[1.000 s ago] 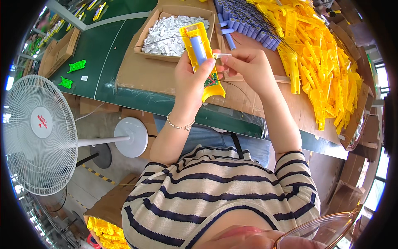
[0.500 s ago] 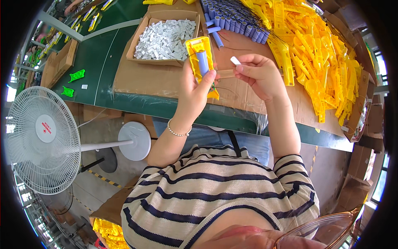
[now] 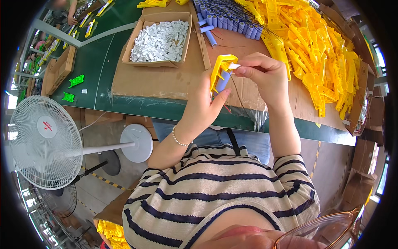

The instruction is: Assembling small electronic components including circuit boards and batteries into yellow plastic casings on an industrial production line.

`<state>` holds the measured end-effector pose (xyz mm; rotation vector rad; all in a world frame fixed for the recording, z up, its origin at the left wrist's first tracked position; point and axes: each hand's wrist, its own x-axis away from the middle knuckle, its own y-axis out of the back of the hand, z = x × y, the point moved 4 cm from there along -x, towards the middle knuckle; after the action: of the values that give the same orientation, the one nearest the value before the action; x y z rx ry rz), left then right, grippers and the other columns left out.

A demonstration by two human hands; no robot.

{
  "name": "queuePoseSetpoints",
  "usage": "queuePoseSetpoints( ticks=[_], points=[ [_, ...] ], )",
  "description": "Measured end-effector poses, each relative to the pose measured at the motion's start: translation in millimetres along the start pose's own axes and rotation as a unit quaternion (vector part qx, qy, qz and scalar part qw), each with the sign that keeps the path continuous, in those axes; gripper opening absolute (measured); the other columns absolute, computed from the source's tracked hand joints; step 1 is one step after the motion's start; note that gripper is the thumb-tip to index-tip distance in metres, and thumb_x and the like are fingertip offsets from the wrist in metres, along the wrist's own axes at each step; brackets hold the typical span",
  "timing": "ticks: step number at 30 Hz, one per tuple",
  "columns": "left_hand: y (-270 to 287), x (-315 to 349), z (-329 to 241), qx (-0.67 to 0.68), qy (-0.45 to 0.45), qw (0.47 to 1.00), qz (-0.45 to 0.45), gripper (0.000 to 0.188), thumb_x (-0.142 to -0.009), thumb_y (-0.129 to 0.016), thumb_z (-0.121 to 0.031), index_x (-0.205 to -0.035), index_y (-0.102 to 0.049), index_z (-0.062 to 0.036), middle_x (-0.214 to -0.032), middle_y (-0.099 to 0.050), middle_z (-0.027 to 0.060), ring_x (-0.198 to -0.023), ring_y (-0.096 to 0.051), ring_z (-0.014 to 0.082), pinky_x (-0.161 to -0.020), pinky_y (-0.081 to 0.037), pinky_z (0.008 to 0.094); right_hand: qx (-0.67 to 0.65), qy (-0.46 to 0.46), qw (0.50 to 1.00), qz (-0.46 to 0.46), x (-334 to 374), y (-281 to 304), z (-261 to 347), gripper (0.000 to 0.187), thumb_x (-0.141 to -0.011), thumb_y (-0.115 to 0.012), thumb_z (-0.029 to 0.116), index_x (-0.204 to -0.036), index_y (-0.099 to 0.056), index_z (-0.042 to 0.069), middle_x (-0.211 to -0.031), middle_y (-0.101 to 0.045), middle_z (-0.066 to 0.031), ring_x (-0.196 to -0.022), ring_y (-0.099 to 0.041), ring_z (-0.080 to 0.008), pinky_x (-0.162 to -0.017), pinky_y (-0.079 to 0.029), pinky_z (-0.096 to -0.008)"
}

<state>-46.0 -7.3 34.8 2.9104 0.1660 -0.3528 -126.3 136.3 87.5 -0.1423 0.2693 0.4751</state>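
My left hand (image 3: 204, 99) is closed round a yellow plastic housing (image 3: 215, 71), which is tilted on its side. Inside the housing lies a purple cylindrical battery (image 3: 222, 82), with my left thumb against its lower end. Thin wires hang below it. Between thumb and fingertips, my right hand (image 3: 265, 74) pinches a small white plastic piece (image 3: 234, 66) at the housing's upper end. The piece seems to touch the housing's rim; whether it is seated inside cannot be made out.
Left of my hands stands a cardboard box (image 3: 185, 50) of small white pieces. Purple batteries with wires (image 3: 232, 24) lie behind. Yellow housings (image 3: 319, 62) are heaped at right. Two green plastic parts (image 3: 76, 80) lie at left, near a standing fan (image 3: 45, 141). A co-worker's hand (image 3: 72, 20) shows far left.
The yellow housing has moved right and turned on its side in my left hand. The white piece in my right hand has come up against the housing's upper end.
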Motion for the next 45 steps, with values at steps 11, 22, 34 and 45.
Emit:
queuePoseSetpoints(
  ticks=[11, 22, 34, 45],
  points=[
    [-6, 1, -9, -0.091, -0.065, 0.992, 0.053, 0.044, -0.086, -0.060, -0.008, -0.125, -0.040, -0.0005, -0.102, -0.055, 0.0090, -0.090, -0.055, 0.0150, -0.080, -0.045, 0.0285, 0.290, -0.079, 0.952, -0.048, 0, -1, 9, 0.022, -0.071, -0.075, 0.009, -0.087, -0.066, -0.003, -0.078, -0.067, -0.0100, -0.066, -0.061, -0.0108, -0.062, -0.049, -0.0235],
    [7, 8, 1, 0.390, 0.183, 0.857, 0.284, 0.063, -0.091, -0.045, -0.045, -0.134, -0.034, -0.0004, -0.123, -0.050, 0.0185, -0.103, -0.055, 0.0229, -0.085, -0.048, 0.0341, 0.198, -0.133, 0.953, 0.189, -24, 12, 3, 0.030, -0.076, -0.063, 0.001, -0.105, -0.058, -0.003, -0.086, -0.064, -0.0067, -0.062, -0.057, -0.0089, -0.055, -0.047, -0.0219],
    [25, -33, 24, 0.308, 0.083, 0.946, -0.063, 0.051, -0.083, -0.063, -0.003, -0.128, -0.038, -0.0005, -0.118, -0.052, 0.0078, -0.108, -0.052, 0.0143, -0.092, -0.042, 0.0286, -0.108, -0.354, 0.929, 0.018, 7, -52, -64, 0.056, -0.081, -0.058, -0.006, -0.131, -0.033, 0.004, -0.086, -0.060, -0.0103, -0.070, -0.065, -0.0191, -0.062, -0.057, -0.0296],
    [244, -219, 110, 0.133, 0.066, 0.966, -0.213, 0.035, -0.084, -0.062, -0.010, -0.117, -0.054, 0.0004, -0.095, -0.062, 0.0039, -0.080, -0.058, 0.0094, -0.069, -0.047, 0.0243, 0.045, -0.144, 0.988, -0.016, -52, -13, -40, 0.069, -0.077, -0.067, -0.004, -0.136, -0.032, 0.004, -0.117, -0.052, -0.0123, -0.084, -0.061, -0.0121, -0.070, -0.050, -0.0219]
  ],
)
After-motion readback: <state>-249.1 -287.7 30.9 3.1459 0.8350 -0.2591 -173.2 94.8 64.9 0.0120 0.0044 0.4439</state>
